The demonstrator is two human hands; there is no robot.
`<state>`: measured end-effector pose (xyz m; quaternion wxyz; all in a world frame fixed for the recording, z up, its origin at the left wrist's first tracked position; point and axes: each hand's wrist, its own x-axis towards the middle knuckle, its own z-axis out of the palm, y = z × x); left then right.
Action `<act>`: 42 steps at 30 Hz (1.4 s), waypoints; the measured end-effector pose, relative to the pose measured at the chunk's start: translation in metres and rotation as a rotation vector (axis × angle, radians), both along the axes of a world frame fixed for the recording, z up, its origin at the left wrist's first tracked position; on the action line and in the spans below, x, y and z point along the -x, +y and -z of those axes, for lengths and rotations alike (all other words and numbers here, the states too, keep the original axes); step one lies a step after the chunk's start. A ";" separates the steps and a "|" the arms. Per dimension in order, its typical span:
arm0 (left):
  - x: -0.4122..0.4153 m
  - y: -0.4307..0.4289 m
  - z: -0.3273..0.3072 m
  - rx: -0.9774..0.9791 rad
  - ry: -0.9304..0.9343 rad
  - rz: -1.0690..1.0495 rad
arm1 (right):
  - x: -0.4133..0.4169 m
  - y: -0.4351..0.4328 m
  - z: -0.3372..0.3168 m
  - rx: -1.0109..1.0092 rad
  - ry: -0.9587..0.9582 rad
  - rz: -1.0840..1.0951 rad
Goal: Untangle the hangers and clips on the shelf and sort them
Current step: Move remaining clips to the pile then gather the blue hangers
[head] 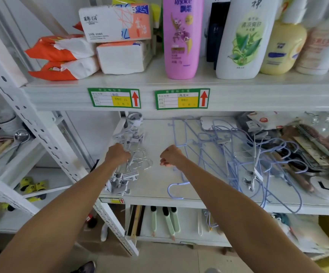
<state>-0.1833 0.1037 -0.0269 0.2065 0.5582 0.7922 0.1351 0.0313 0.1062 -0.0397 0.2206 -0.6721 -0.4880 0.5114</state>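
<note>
near the shelf (155, 186) front edge, hook of a pale blue wire hanger (179, 183), long axis front to back. right hand (171, 156) curled over it, grip unclear. left hand (118, 154) clamped on grey clip hangers (120, 182) at the left edge, steel hooks pointing right. tangled blue hangers (236, 154) rightward. above, pink "rejoice" bottle (180, 36).
</note>
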 end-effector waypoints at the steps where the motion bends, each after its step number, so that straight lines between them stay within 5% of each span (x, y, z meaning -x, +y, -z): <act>1: -0.002 -0.001 -0.001 -0.013 0.004 -0.007 | -0.004 -0.002 -0.001 -0.011 0.011 0.011; 7: -0.033 -0.010 -0.009 -0.179 0.232 -0.044 | -0.034 -0.016 -0.007 -0.075 0.017 0.023; 14: -0.092 -0.025 -0.012 -0.223 0.050 0.080 | -0.098 -0.034 -0.022 -0.147 -0.069 0.054; 25: -0.203 -0.044 0.020 -0.051 -0.072 0.319 | -0.279 -0.052 -0.029 -0.197 -0.639 0.198; 32: -0.279 -0.073 0.029 -0.128 0.046 0.336 | -0.304 -0.073 -0.004 -0.042 -0.432 0.166; 42: -0.306 -0.078 0.035 -0.091 -0.252 0.326 | -0.303 -0.076 -0.004 -0.089 -0.486 0.225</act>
